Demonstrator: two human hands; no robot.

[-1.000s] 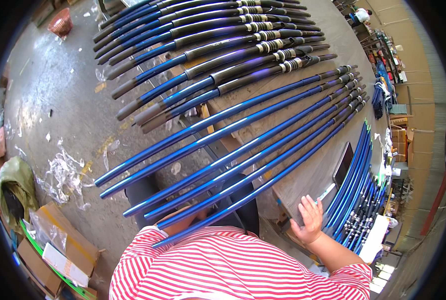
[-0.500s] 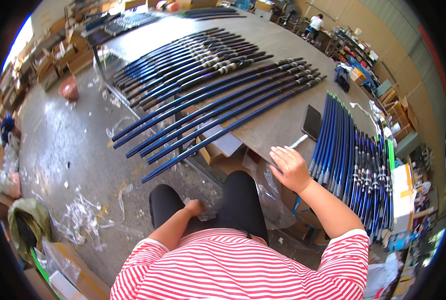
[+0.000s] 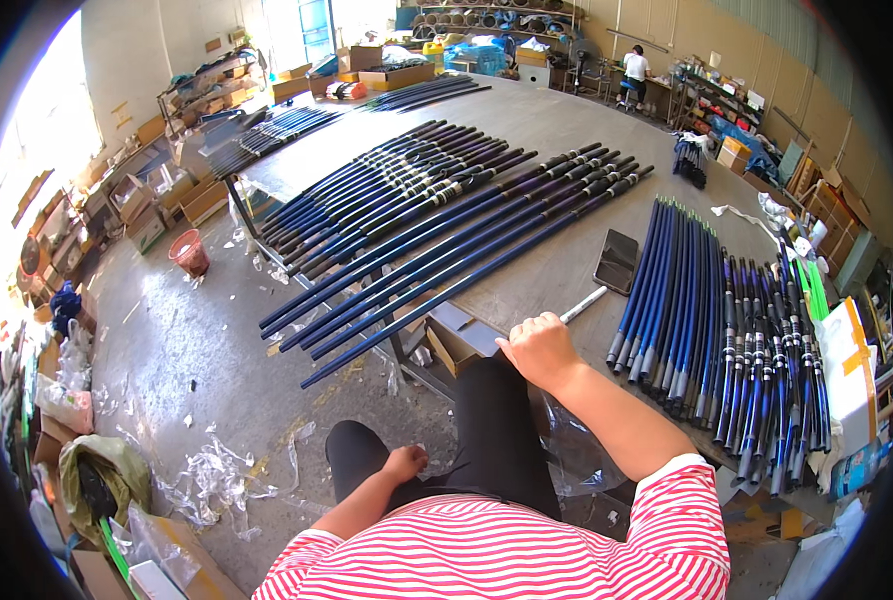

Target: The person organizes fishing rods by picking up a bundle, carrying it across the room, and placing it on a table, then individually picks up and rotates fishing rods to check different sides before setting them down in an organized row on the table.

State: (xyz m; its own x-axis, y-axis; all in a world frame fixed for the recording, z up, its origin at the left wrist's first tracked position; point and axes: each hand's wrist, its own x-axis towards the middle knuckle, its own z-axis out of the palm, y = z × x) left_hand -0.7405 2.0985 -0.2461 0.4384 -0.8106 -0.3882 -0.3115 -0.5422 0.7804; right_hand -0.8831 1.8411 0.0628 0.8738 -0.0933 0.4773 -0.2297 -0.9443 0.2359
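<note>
My left hand (image 3: 405, 464) is closed in a loose curl just above my lap; whatever might be inside it is hidden. At the near edge of the table, my right hand (image 3: 541, 350) is bent into a fist with the thumb toward the left, its inside out of sight. Just beyond its knuckles a slim white stick (image 3: 584, 304) lies on the table, pointing toward a dark phone (image 3: 617, 261). Left of this hand, several long blue rods with black grips (image 3: 467, 263) lie side by side, their thin ends jutting past the table edge.
More blue rods (image 3: 667, 300) and banded rod sections (image 3: 767, 370) lie on the right of the table (image 3: 537, 255). Further rods (image 3: 387, 185) are spread behind. A red bucket (image 3: 189, 254) and plastic scraps (image 3: 217, 478) are on the floor. A person (image 3: 635, 75) sits far back.
My right hand has curled from flat, outstretched fingers into a fist and drawn back from the white stick. The view has tilted up, showing more of the room. The rods look unmoved.
</note>
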